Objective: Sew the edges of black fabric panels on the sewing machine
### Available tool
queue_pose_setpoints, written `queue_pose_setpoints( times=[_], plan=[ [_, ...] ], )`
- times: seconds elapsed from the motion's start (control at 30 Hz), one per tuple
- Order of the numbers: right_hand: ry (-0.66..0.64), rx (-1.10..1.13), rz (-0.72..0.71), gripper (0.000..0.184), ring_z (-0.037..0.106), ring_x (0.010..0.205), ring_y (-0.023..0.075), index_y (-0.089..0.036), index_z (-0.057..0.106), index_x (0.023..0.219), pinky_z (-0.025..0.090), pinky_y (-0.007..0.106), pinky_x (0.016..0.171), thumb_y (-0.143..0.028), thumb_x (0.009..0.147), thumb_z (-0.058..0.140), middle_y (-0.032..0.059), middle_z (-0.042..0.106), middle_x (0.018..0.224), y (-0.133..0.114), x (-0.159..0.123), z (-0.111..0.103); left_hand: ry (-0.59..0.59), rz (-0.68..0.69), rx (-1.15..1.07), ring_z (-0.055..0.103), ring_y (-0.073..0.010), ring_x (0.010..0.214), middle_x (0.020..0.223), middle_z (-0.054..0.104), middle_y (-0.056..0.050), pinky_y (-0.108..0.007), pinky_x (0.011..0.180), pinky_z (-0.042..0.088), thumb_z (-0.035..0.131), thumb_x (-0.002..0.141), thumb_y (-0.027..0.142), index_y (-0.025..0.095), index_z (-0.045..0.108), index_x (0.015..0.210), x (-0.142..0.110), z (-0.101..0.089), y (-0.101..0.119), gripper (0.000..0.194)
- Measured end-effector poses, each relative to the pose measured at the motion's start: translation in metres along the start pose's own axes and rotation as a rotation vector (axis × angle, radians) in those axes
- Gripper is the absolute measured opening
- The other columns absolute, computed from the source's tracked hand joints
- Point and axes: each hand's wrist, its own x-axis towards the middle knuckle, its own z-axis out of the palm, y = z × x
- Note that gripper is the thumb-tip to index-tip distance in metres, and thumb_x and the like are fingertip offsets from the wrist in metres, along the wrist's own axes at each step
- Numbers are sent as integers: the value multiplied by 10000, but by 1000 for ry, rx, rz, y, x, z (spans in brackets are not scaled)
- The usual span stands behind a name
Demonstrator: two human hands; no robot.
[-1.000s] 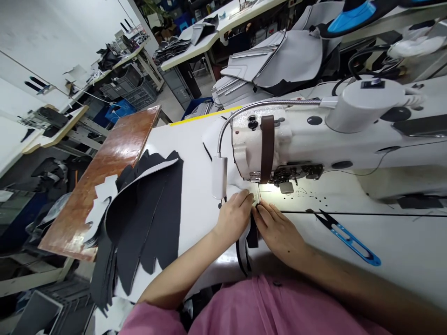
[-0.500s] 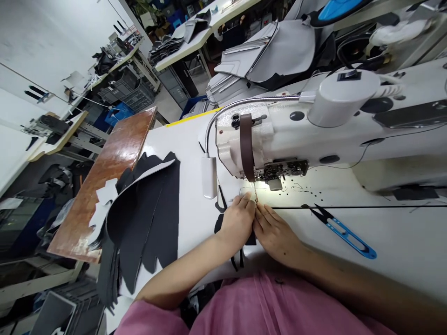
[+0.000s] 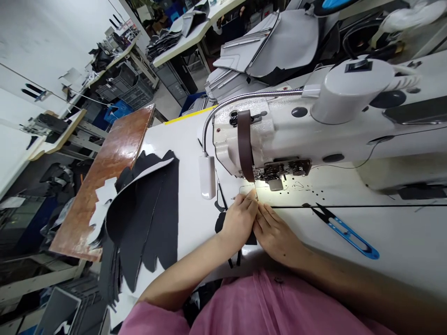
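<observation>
My left hand [image 3: 239, 222] and my right hand [image 3: 275, 236] sit close together on the white sewing table [image 3: 349, 223], just in front of the needle [image 3: 256, 191] of a white industrial sewing machine [image 3: 265, 135]. Between them they pinch a thin dark strip [image 3: 234, 260], which hangs toward me below the fingers. A dark piece [image 3: 220, 222] shows beside my left hand. The presser foot [image 3: 275, 184] stands just beyond my fingertips, and my hands hide the strip's end. Blue-handled thread snips [image 3: 344, 232] lie to the right of my right hand.
A pile of dark cut panels [image 3: 153, 218] lies left of my hands, partly on a brown board [image 3: 104, 181]. A gooseneck lamp [image 3: 207, 177] stands by the machine. Grey panels [image 3: 282, 42] are stacked behind it, with workbenches and crates beyond.
The camera view has shifted slightly. My hands have drawn closer to the needle, and less of the dark strip hangs below them, while a dark piece now shows left of my left hand.
</observation>
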Motion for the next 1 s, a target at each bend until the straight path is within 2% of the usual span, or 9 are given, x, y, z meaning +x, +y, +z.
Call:
queue_pose_setpoints(
  times=[0.1,0.27,0.37,0.57,0.73,1.0],
  plan=[
    [19,17,1,333,601,1077,300,44,662,995,452,428,1013,-2,811,388,252,653,1055,0,0,-1,-94,7,28,564,-200,882,891,653,-93,-346,894,491,387,929,79,134,578,832,5,-4,0,220],
    [10,72,31,344,519,1192,321,53,626,1083,415,462,1043,-19,825,410,272,604,1153,2,-1,4,-178,-79,21,541,-219,914,905,619,-99,-352,847,498,384,915,65,136,560,845,17,-9,-2,202],
    [-65,128,80,383,453,1259,323,30,579,1180,393,486,1064,-45,837,426,254,556,1242,10,4,9,-157,-125,-23,535,-218,926,962,611,-99,-356,835,504,403,899,54,135,559,886,25,-11,-8,177],
    [-181,310,127,430,421,1278,300,-12,509,1257,380,512,1076,-143,848,494,224,533,1263,27,18,10,-83,-142,-91,536,-209,944,974,613,-78,-337,836,503,421,883,38,143,575,839,28,-18,-18,192],
    [-202,400,139,523,370,1304,334,-7,440,1311,369,556,1067,-177,826,540,232,496,1285,33,19,12,-9,-182,-157,536,-191,930,990,607,-70,-320,833,494,392,892,38,147,591,911,25,-22,-19,228],
    [-174,412,182,477,400,1283,319,-43,420,1313,382,565,1047,-152,854,485,216,497,1279,31,17,15,-11,-117,-133,516,-208,949,1001,598,-76,-338,847,486,384,858,16,156,589,908,28,-10,-27,253]
  ],
)
